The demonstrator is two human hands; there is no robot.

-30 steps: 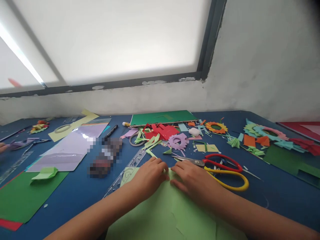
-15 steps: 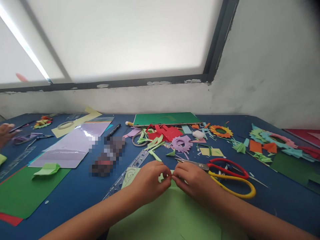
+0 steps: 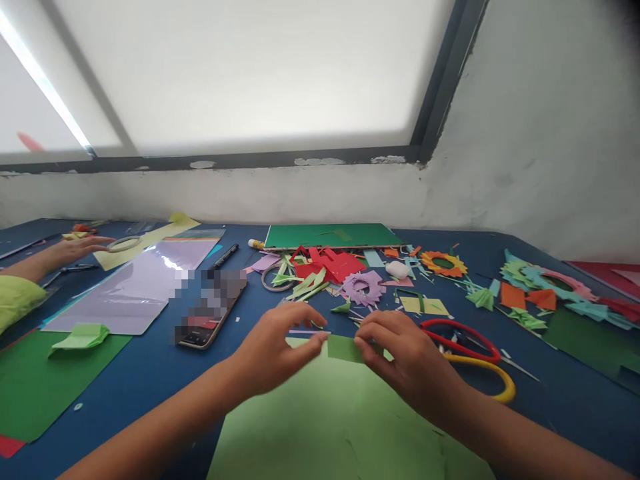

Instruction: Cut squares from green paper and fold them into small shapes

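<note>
A small green paper piece [image 3: 344, 349] is pinched at its right end by my right hand [image 3: 400, 350]. Just left of that piece, my left hand [image 3: 273, 347] has its thumb and fingers apart, the thumb tip near the paper's left end, with nothing clearly held. Both hands are above a large light-green sheet [image 3: 305, 427] at the front of the table. Behind my right hand lie scissors with red and yellow handles [image 3: 505, 387], their blades partly hidden by the hand.
Paper scraps, a purple paper ring [image 3: 363, 288] and an orange ring [image 3: 443, 264] lie beyond my hands. A phone [image 3: 215, 310] and a purple sheet [image 3: 140, 280] are on the left. Another person's hand [image 3: 75, 248] touches a tape roll [image 3: 124, 244].
My left hand has opened and moved left, and the green piece now shows between my hands. The other person's hand has reached right to the tape roll.
</note>
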